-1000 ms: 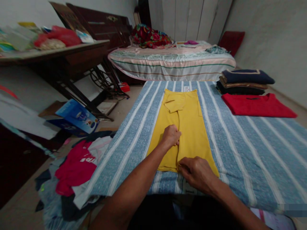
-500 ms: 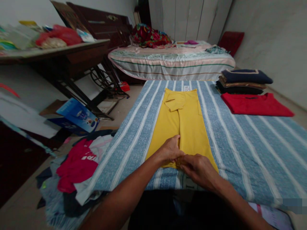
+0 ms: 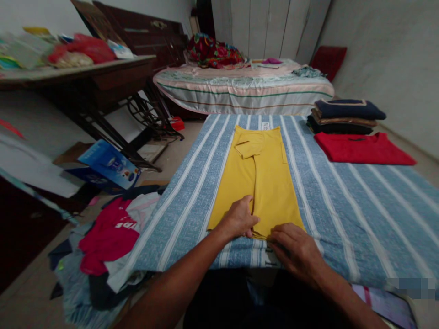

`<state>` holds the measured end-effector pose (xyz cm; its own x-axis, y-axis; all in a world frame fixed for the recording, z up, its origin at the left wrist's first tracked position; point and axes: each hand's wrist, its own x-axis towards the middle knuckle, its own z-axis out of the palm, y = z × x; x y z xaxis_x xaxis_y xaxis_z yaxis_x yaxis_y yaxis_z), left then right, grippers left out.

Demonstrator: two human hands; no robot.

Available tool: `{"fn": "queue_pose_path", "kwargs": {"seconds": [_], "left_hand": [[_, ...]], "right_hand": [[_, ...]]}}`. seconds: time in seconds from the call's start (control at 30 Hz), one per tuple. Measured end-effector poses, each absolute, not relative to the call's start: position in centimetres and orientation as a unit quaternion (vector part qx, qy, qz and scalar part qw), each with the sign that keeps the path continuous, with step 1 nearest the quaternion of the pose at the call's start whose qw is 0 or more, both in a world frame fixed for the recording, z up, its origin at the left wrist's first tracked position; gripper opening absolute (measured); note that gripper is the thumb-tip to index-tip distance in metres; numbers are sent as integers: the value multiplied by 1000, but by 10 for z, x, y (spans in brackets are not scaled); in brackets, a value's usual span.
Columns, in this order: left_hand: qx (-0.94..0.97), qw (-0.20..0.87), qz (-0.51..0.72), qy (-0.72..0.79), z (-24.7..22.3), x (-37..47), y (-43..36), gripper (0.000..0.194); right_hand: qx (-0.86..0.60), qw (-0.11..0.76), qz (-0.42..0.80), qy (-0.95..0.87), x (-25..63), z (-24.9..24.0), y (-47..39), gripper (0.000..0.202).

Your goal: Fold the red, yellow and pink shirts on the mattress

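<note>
A yellow shirt [image 3: 273, 194] lies folded lengthwise on the blue-and-white striped bedding [image 3: 185, 192], a sleeve turned in across its upper part. My left hand [image 3: 240, 218] grips its near hem around the middle, thumb uppermost and some fingers hidden by the cloth. To the right along that same hem, my right hand [image 3: 295, 244] has its fingers curled on the edge, the fingertips partly hidden.
A folded red shirt [image 3: 366, 148] and a stack of dark folded clothes [image 3: 348, 109] lie at the right. Loose clothes [image 3: 109, 237] are heaped at the left. A sewing-machine table [image 3: 116, 75] stands beyond them, before another bed [image 3: 247, 91].
My right hand has slid right along the hem, away from my left hand. The left has shifted slightly left, and the near hem lies straighter between them.
</note>
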<state>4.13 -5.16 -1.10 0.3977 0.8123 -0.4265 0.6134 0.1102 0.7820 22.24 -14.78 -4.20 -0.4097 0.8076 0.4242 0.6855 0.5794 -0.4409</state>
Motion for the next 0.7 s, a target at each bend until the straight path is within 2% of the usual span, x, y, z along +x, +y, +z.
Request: {"fn": "queue_pose_path", "kwargs": {"seconds": [0.1, 0.23, 0.4, 0.57, 0.7], "left_hand": [[698, 458, 85, 544, -7, 38, -50, 62], [714, 390, 89, 574, 2, 29, -48, 33], [734, 374, 54, 564, 7, 9, -55, 8], [783, 322, 5, 532, 10, -3, -66, 5], [843, 208, -48, 493, 16, -6, -78, 8]], "right_hand": [[-450, 308, 66, -836, 218, -44, -150, 13], [-451, 301, 29, -840, 202, -44, -149, 23], [-464, 288, -9, -838, 184, -50, -152, 28], [-462, 285, -7, -840, 184, -54, -153, 27], [-466, 287, 1, -837, 188, -55, -150, 25]]}}
